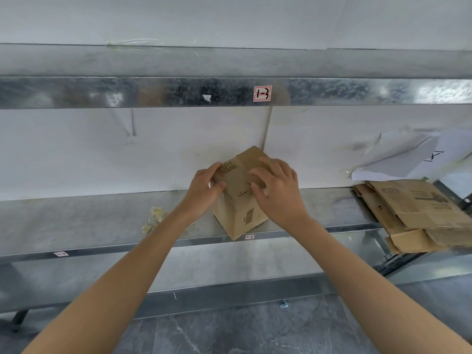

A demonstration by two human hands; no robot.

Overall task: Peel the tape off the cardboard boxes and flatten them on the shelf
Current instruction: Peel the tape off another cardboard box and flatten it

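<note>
A small brown cardboard box (238,200) stands on one corner edge at the front of the middle metal shelf (89,221), tilted, with black print on its faces. My left hand (207,189) grips its upper left side, thumb on the near face. On the top right face lies my right hand (277,187), its fingers curled over the box's upper edge. Tape on the box is not discernible.
Several flattened cardboard boxes (419,213) are stacked at the shelf's right end, below crumpled white paper (408,157). A wad of yellowish peeled tape (154,219) lies on the shelf left of the box. An upper shelf rail (178,92) runs overhead; a lower shelf and the floor lie below.
</note>
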